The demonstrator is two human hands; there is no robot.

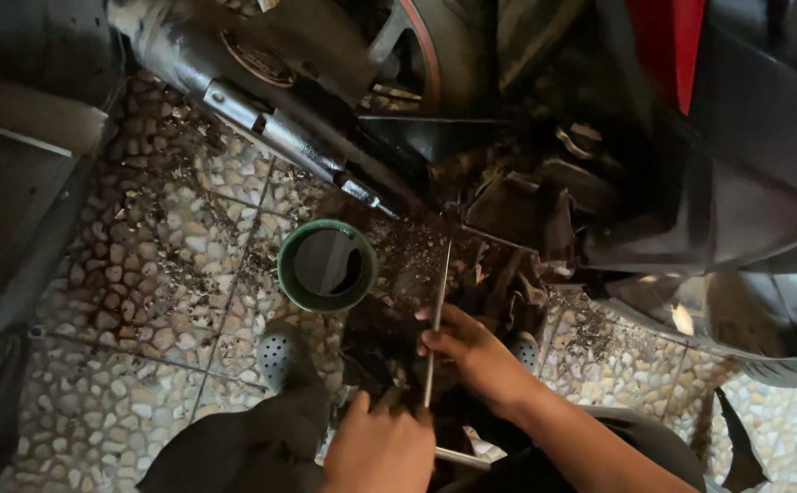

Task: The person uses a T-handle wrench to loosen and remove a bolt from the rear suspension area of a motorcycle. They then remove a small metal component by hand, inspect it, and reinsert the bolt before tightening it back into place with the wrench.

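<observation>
A long thin metal rod (439, 292) runs from my hands up toward the dark, greasy underside of a motorcycle (526, 210). My right hand (471, 351) grips the rod partway along its shaft. My left hand (380, 447) closes around the rod's lower end near the bottom of the frame, where a short cross handle (461, 458) sticks out to the right. The rod's tip disappears into the shadowed engine parts. A round green pot (326, 265) with dark liquid stands on the floor just left of the rod.
The floor is pebble-patterned tile (143, 274) stained with grime. The exhaust pipe (271, 128) slants across the top, with the wheel (417, 55) behind it. My grey perforated shoe (280, 351) rests below the pot. Black and red bodywork (727, 137) fills the right.
</observation>
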